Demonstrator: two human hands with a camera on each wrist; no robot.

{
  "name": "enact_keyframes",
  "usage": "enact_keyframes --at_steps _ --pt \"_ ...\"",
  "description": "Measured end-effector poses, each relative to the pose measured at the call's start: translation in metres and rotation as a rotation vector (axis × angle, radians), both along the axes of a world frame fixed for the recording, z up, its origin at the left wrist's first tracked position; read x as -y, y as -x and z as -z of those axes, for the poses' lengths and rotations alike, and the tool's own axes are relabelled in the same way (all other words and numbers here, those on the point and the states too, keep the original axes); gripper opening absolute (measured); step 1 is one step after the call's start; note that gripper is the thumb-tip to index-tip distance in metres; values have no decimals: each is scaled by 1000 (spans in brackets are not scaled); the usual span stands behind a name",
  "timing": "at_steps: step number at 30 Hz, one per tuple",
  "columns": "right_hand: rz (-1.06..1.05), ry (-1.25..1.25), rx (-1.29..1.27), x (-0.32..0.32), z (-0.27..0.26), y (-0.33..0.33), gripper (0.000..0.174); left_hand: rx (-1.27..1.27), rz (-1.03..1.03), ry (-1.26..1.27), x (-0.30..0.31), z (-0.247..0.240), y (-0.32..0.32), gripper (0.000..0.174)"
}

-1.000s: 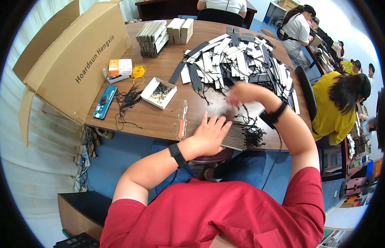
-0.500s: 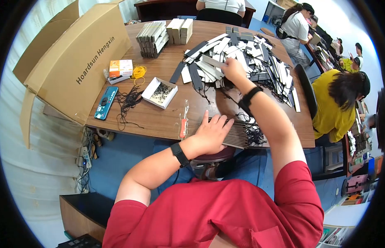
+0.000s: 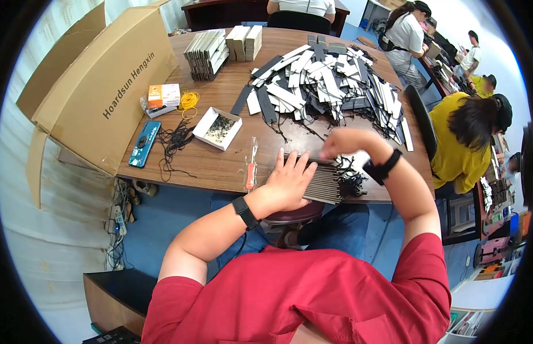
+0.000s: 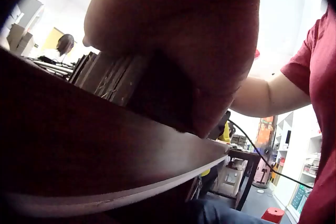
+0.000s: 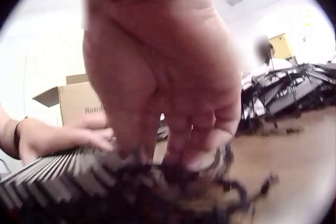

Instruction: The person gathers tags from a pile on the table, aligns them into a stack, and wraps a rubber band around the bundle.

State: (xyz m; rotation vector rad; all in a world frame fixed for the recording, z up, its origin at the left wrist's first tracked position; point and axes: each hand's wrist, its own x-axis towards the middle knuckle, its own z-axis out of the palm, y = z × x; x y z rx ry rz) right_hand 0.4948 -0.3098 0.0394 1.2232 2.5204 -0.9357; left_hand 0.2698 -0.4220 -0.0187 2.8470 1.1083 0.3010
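Observation:
A row of narrow hang tags [image 3: 325,186] stands on edge at the table's near edge, black strings [image 3: 351,182] bunched at its right end. My left hand [image 3: 288,182] lies across the left part of the row, fingers straight and spread. At the row's far side is my right hand [image 3: 342,143], fingers bent down among the tags and strings. In the right wrist view, the right hand's fingertips [image 5: 194,155] and thumb close on a hang tag end at the strings, the tag mostly hidden. Beyond lies a large heap of white and black tags [image 3: 329,80].
A white box of small black pieces [image 3: 231,140], a string tangle [image 3: 173,146], a phone [image 3: 144,143], yellow rubber bands [image 3: 189,102] and an orange-handled tool [image 3: 251,176] lie left. Bundled tags [image 3: 206,54] stand behind, beside a big carton [image 3: 106,92]. Other people sit and stand right.
My right hand first reached from the row to the heap and took up a tag, then came back to the row's far side. The left hand has stayed on the row.

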Motion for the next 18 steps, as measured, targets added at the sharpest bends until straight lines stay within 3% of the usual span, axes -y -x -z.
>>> enact_keyframes --at_steps 1,3,5,8,12,15,17,18 --pt "86 1 46 -10 -13 15 37 -25 1 34 -1 0 -1 95" --pt "355 -389 -101 -52 13 37 43 -9 11 43 -2 3 -1 96" --pt "553 -651 -79 -69 23 62 39 -1 21 43 -3 3 -1 96" --pt "575 -664 29 -83 37 73 35 17 23 41 -2 1 -1 96" --pt "692 -661 -78 -72 30 58 22 66 12 49 0 3 1 96" --pt "526 -362 -276 -36 26 23 20 106 13 26 -3 11 1 95" --pt "336 -343 -387 -6 46 -3 20 119 13 -33 -2 11 1 94" --pt "263 -332 -283 17 46 -7 22 119 15 -86 -1 8 1 93"
